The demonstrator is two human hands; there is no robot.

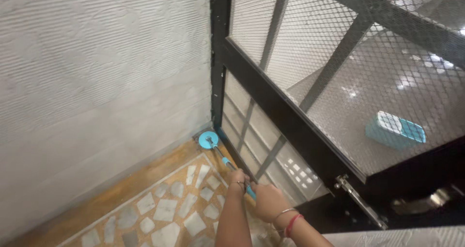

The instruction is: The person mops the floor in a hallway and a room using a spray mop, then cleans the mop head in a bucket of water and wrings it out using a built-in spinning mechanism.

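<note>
Both hands (254, 191) grip a blue mop (209, 140); blue-white box (395, 129) behind mesh gate (339, 72).

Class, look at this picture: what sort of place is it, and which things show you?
Probably a home's doorway corner: a black mesh gate, a textured white wall, and a stone-patterned floor under a blue mop.

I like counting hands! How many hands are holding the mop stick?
2: the left hand grips the mop handle lower down, nearer the mop head; the right hand grips its upper end.
</note>
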